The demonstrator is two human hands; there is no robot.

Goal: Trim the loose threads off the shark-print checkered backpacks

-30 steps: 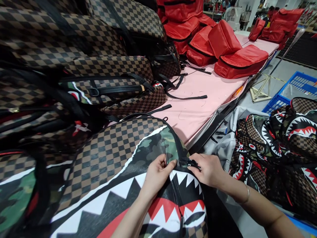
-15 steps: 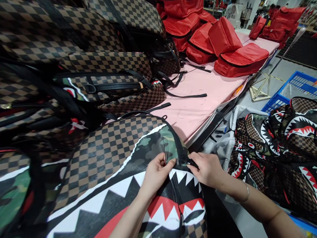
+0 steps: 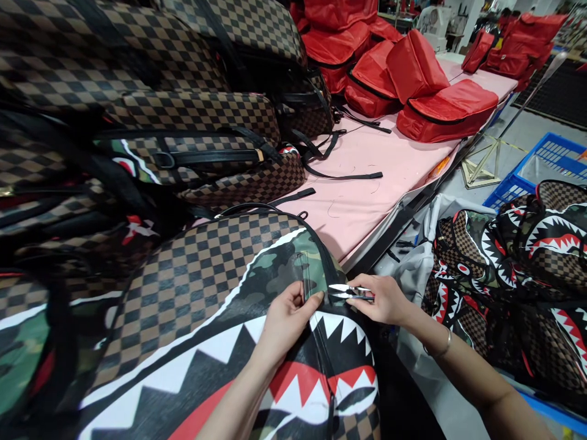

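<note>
Left hand point(image 3: 285, 318) rests on the front of the checkered backpack point(image 3: 215, 263), thumb and fingers drawn close together beside the seam; cannot tell whether anything is pinched between them. Right hand point(image 3: 383, 299) holds small metal snips point(image 3: 339, 288), blades parted and pointing toward the left thumb, near the bag's edge. Backpack lies shark-mouth print up at the near end of the pink table point(image 3: 348, 153), beside piled checkered bags point(image 3: 202, 113). Red bags point(image 3: 454, 110) sit farther along the table.
</note>
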